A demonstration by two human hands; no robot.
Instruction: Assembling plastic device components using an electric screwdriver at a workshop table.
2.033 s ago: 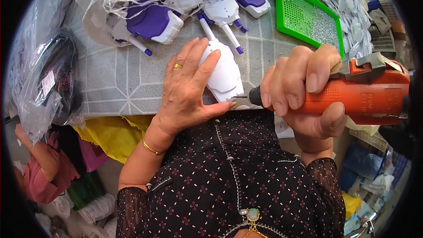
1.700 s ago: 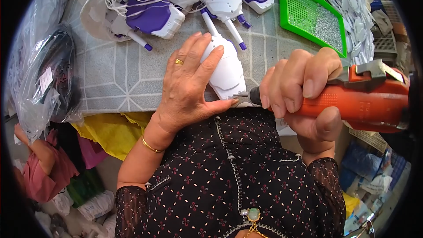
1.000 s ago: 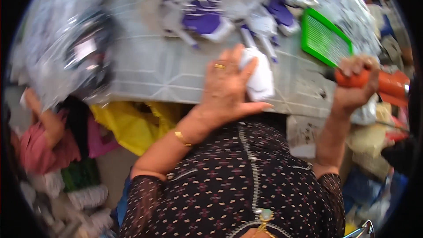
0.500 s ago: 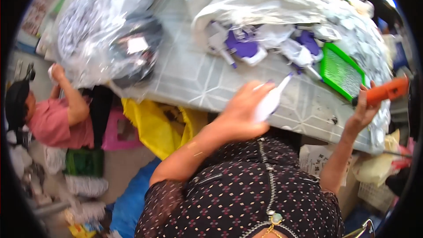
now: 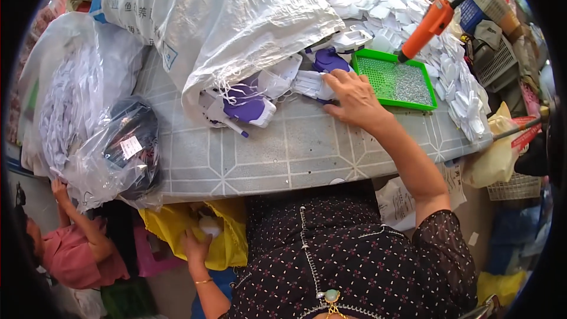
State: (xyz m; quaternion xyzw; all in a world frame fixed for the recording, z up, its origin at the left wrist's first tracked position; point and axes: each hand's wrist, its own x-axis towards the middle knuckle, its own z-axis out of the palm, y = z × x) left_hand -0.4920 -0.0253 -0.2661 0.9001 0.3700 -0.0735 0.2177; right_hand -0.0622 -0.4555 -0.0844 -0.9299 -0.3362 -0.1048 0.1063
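i see the person's right hand (image 5: 354,97) stretched across the grey patterned table (image 5: 277,153), thumb and fingers apart at the near end of a flat white plastic casing (image 5: 310,84); i cannot tell whether they pinch it. the casing lies by the mouth of a large white woven sack (image 5: 236,18), which faces the person, presumably for easy reach. a bright green shallow plastic tray (image 5: 407,105) of tiny silvery pieces sits just beside that hand, likely for the same reason. the left hand (image 5: 196,245) is at an open yellow woven bag (image 5: 162,224) below the table edge, near a white piece (image 5: 209,224); its grip is unclear.
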